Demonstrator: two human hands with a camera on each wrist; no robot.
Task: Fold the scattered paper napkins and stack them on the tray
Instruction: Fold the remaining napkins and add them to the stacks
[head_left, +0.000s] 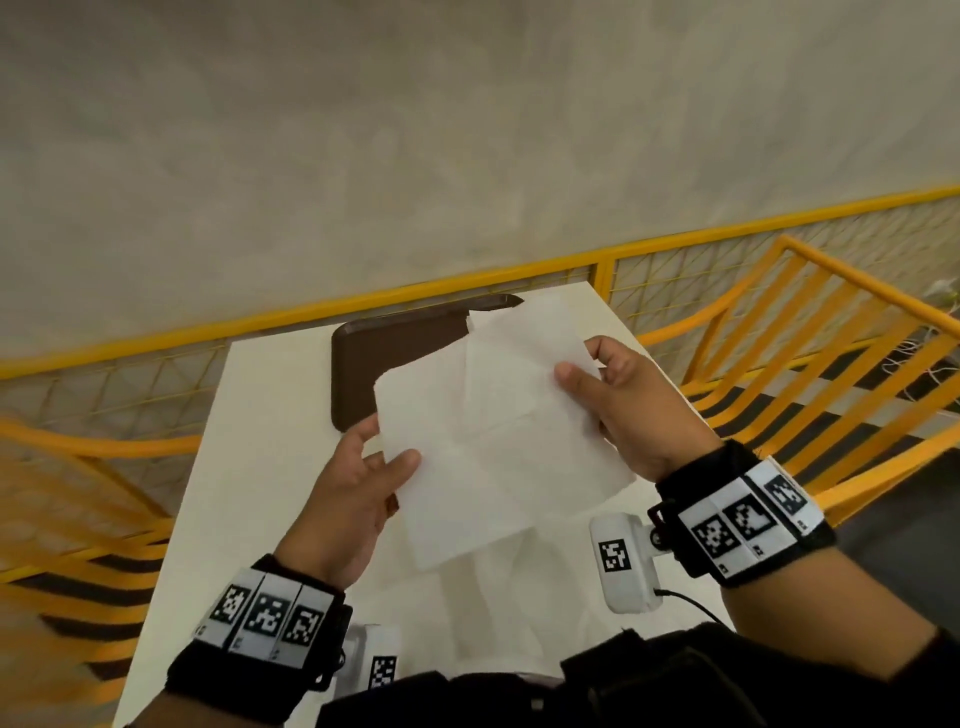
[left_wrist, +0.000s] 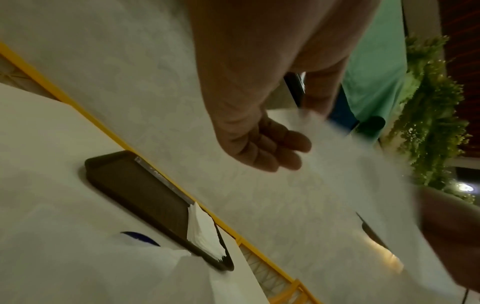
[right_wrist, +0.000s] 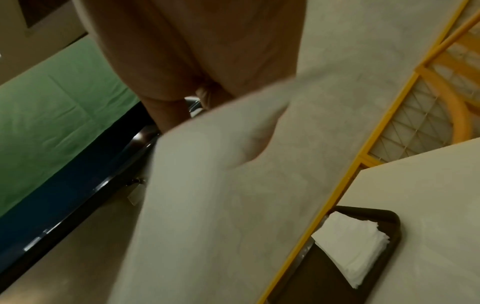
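Observation:
I hold one unfolded white paper napkin (head_left: 493, 431) in the air above the white table (head_left: 270, 426). My left hand (head_left: 384, 457) pinches its left edge between thumb and fingers. My right hand (head_left: 587, 364) pinches its upper right edge. The napkin (left_wrist: 337, 195) fills much of both wrist views, and in the right wrist view the napkin (right_wrist: 221, 195) hides my fingertips. Behind it lies the dark brown tray (head_left: 374, 364) with a stack of folded napkins (right_wrist: 353, 246) at its right end; the same stack (left_wrist: 205, 234) shows in the left wrist view.
More loose white napkins (head_left: 498, 613) lie on the table near me. A yellow railing (head_left: 415, 296) runs right behind the table's far edge. Yellow slatted chairs (head_left: 810, 364) stand on both sides.

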